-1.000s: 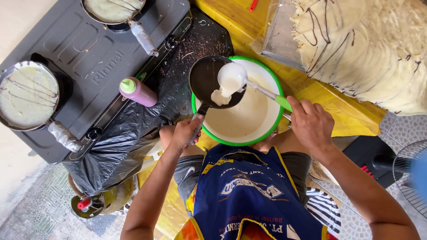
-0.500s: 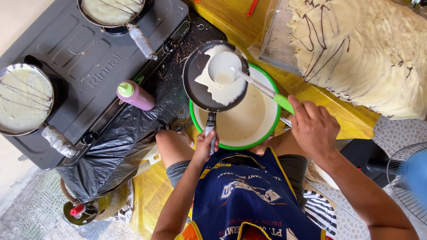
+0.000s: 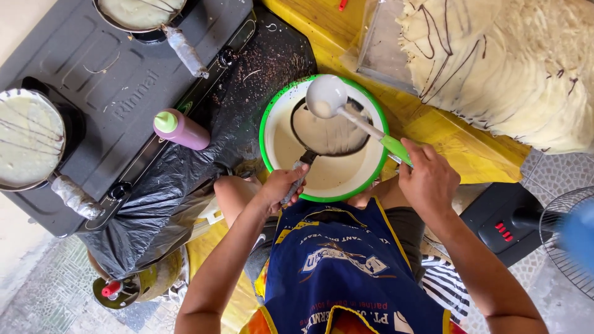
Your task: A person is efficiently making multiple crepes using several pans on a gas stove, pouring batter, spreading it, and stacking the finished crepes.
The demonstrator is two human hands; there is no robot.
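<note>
With left hand (image 3: 281, 185) gripping the small pan (image 3: 331, 130) tilted over the batter bowl (image 3: 270, 117) and right hand (image 3: 427, 179) holding the ladle (image 3: 327, 96), overtilt risks batter spilling past the rim.

I'm getting bright, even daylight from above, with only soft, short shadows under the bowl (image 3: 272, 117) and arms, and a mild sheen on the black plastic sheet (image 3: 161, 204). The centre is sharp, down to the ladle (image 3: 328, 98) and the stove (image 3: 117, 93). Out at the right edge the fan (image 3: 572, 238) smears into a blue blur, and the wide lens bends lines near the corners.
</note>
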